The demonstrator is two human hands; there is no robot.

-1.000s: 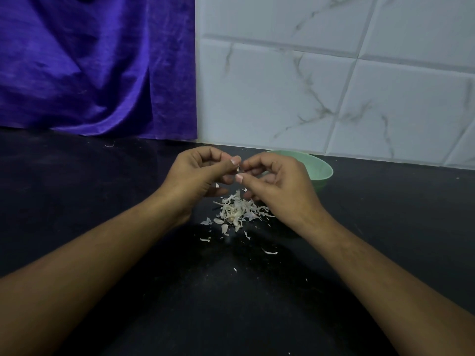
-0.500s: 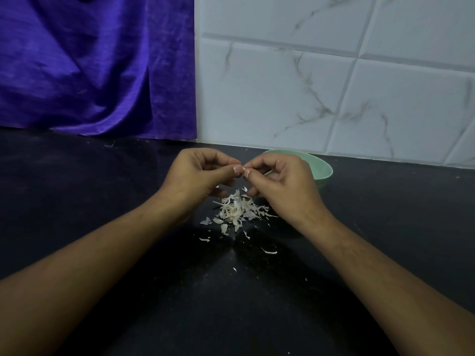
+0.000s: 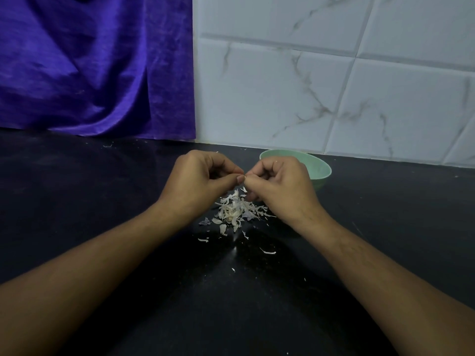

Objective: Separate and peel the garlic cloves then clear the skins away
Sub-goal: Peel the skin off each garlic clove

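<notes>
We're pinching left grip & right grip tip-to-tip, both clamping on a tiny pale garlic bit, mostly hidden. Garlic skins are lying heaped on the black table just below; a green bowl is sitting behind the right grip.

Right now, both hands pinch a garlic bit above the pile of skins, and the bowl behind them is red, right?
Not quite. The head view shows the bowl is green, not red. The left hand and right hand do pinch a tiny garlic bit above the pile of skins.
</notes>
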